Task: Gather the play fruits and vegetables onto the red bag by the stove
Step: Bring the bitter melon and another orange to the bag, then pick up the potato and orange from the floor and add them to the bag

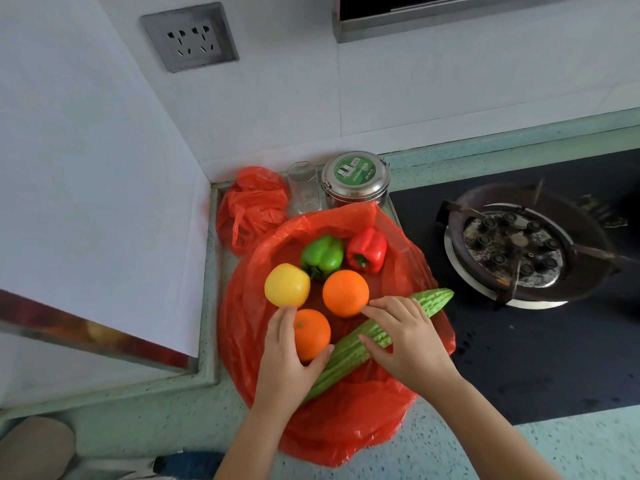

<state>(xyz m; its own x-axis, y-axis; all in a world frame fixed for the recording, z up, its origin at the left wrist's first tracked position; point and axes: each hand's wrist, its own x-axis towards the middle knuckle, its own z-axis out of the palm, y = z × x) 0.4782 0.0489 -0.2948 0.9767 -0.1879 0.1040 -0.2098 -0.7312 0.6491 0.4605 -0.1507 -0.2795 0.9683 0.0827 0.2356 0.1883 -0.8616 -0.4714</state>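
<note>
Red bag (346, 420): it lies spread flat on the desk (450, 455), just left of the black stove (519, 358).
Your left hand (284, 362): the grip is closed around the small orange (313, 332), thumb on its right side, fingers on its left; one fingertip touches the yellow fruit (287, 285).
Your right hand (405, 336): it rests on top of the bitter gourd (353, 348); the grip is loose and flat, fingers spread, not clamped around it. One fingertip reaches the big orange (345, 292).
Bitter gourd: it lies diagonal over the bag, the upper tip past the bag edge toward the burner (519, 251).
Peppers: the green pepper (322, 255) and the red pepper (367, 250) sit side by side at the far part of the bag.
Behind the bag: a second crumpled red bag (252, 206), a clear glass (304, 188) and a steel tin (355, 180) stand by the wall.
</note>
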